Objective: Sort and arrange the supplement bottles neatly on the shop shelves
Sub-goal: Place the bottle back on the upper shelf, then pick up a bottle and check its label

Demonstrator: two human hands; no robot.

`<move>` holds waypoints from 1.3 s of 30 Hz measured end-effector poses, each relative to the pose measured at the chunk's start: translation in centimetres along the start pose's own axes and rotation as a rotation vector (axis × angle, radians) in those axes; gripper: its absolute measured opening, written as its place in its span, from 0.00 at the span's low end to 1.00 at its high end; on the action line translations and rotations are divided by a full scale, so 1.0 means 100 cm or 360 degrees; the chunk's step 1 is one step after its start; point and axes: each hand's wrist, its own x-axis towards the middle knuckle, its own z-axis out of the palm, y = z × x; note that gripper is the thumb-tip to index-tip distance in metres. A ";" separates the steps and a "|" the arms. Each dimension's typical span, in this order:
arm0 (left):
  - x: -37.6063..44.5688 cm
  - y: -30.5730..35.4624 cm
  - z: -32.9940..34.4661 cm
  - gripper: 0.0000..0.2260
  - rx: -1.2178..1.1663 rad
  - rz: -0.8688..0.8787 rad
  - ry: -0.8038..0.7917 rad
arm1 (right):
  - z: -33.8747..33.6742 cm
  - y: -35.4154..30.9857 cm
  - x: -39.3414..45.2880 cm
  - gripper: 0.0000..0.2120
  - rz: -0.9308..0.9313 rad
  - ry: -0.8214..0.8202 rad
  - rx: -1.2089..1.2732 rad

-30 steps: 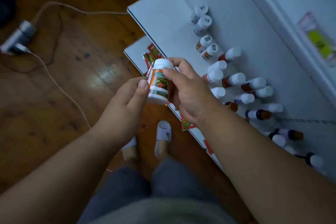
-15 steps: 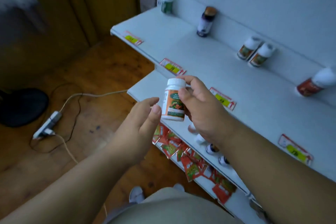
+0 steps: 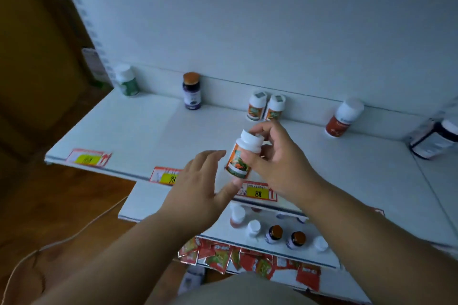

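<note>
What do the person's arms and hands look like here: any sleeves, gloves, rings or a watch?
Both forearms are bare up to the frame edge, no sleeves showing. The left hand and right hand wear no gloves; no rings, watch or wristband visible.

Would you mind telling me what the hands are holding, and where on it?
The right hand grips the orange-labelled bottle round its upper body, below the cap. The left hand holds nothing.

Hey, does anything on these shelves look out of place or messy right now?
Yes. On the lowest shelf, red sachets lie in a loose, overlapping heap along the front edge. On the upper shelf, the bottles stand scattered singly or in a pair, not in rows. The right hand holds an orange-labelled bottle tilted.
</note>
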 end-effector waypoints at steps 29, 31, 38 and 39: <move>0.189 -0.061 0.061 0.39 0.0873 0.0286 -0.0465 | 0.016 0.062 0.124 0.18 0.0092 0.0469 -0.1345; 0.188 -0.061 0.057 0.38 0.0830 0.0285 -0.0485 | 0.022 0.062 0.116 0.21 0.0126 0.0515 -0.1343; 0.119 -0.067 0.005 0.34 0.0412 0.0317 -0.0250 | 0.052 0.041 0.074 0.23 -0.0055 0.0641 -0.1358; 0.101 -0.070 -0.002 0.33 0.0374 0.0286 -0.0202 | 0.059 0.039 0.066 0.23 -0.0115 0.0653 -0.1345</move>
